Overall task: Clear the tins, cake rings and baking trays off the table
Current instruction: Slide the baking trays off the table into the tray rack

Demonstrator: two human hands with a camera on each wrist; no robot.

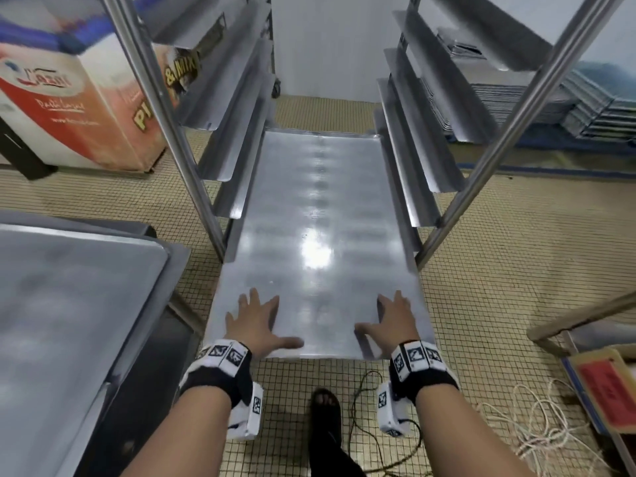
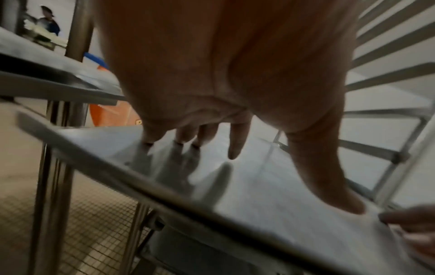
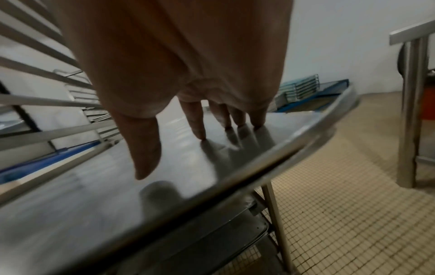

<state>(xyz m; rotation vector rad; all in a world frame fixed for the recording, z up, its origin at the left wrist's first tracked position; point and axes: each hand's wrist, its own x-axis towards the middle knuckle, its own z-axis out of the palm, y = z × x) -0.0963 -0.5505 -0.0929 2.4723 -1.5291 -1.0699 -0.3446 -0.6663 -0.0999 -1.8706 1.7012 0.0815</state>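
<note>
I've got the baking tray (image 1: 320,215) partway into the rack (image 1: 509,139), near edge overhanging the runners. Left hand (image 1: 253,321) and right hand (image 1: 395,321) lie flat on its near corners, fingers spread, gripping nothing. Looks like the stowing step; next I'd push level until it seats.

This was a commercial bakery or food-production kitchen. A tall stainless steel tray rack (image 1: 457,139) with angled side runners stood on a floor of small beige mosaic tiles (image 1: 481,270), and a large metal baking tray (image 1: 320,208) lay on its runners. More trays (image 1: 537,105) were stacked against the white wall, a steel bench (image 1: 69,287) stood to the left, and a printed carton (image 1: 79,108) sat beside the rack.
</note>
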